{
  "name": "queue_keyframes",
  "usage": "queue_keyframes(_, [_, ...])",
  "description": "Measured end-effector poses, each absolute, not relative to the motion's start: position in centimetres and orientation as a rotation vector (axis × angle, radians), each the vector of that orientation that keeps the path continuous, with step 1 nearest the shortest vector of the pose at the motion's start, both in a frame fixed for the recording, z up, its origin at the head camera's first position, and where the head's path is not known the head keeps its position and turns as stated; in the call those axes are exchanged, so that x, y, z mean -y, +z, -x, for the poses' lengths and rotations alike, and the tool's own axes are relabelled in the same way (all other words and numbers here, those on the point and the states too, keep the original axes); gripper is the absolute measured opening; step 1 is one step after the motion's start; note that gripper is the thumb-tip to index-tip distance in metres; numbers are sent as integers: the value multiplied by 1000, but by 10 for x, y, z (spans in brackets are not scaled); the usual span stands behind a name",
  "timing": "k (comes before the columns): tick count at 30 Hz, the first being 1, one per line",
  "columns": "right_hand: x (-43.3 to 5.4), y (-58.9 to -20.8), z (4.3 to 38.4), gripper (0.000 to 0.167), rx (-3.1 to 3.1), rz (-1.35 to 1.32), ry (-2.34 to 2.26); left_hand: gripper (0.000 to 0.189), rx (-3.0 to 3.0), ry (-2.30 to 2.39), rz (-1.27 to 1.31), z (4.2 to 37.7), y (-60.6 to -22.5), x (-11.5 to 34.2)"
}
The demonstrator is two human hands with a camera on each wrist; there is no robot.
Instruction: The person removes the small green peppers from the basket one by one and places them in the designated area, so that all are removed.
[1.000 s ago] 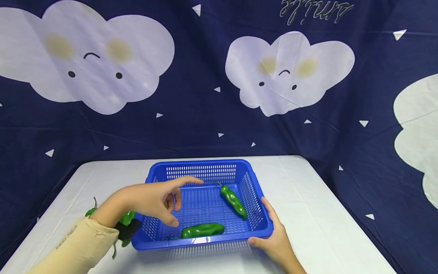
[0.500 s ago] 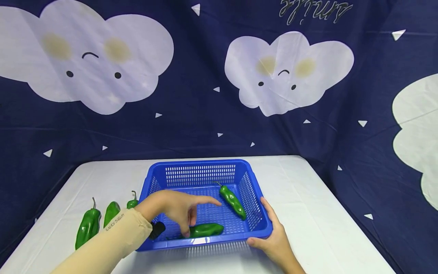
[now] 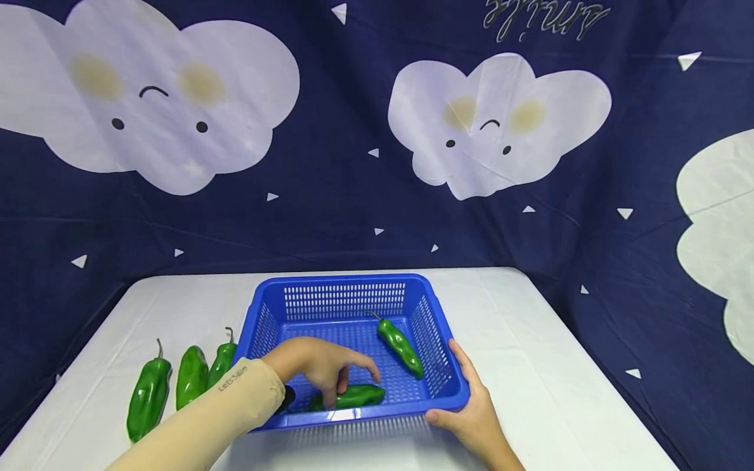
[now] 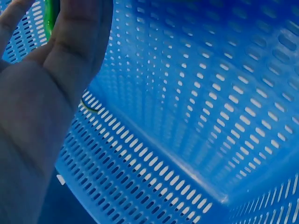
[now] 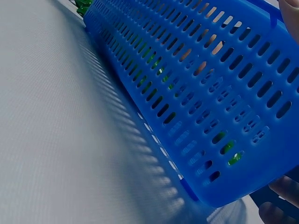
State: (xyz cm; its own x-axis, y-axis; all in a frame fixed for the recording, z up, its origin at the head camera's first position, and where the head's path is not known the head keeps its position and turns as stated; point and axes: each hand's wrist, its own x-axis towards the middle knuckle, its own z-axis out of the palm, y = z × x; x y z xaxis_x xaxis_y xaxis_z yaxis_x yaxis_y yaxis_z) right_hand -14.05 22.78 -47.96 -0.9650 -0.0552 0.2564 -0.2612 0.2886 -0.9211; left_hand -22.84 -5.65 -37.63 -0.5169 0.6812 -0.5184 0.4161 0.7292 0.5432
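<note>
My left hand (image 3: 330, 367) reaches into the blue plastic basket (image 3: 347, 281), its thumb on the near side of a long green pepper (image 3: 365, 394) and its fingers curled over the far side. The pepper lies along the near wall; part of it is hidden behind the hand. In the left wrist view a strip of green pepper (image 4: 49, 18) shows between the digits. My right hand (image 3: 471, 405) grips the basket's right front corner, thumb at the front and fingers along the right side. A second green pepper (image 3: 400, 348) lies at the right of the basket floor.
Left of the basket, three green peppers lie on the white table (image 3: 559, 392): one at the outer left (image 3: 148, 400), a middle pepper (image 3: 191, 376) and one by the basket (image 3: 222, 362). A dark blue cloth (image 3: 341, 222) with printed clouds hangs behind.
My left hand has moved right and down into the basket, to the near pepper, and its index finger has bent downward. The right hand and basket stay put.
</note>
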Motion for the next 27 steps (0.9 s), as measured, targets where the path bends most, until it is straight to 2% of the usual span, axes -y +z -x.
queue_keyframes(9, [-227,-478,139,117,2363,-305,1756,76,-2185,427,-840,235,-385,58])
queue_keyframes(27, [-227,-478,140,116,2369,-304,1750,84,-2154,324,-836,233,-388,47])
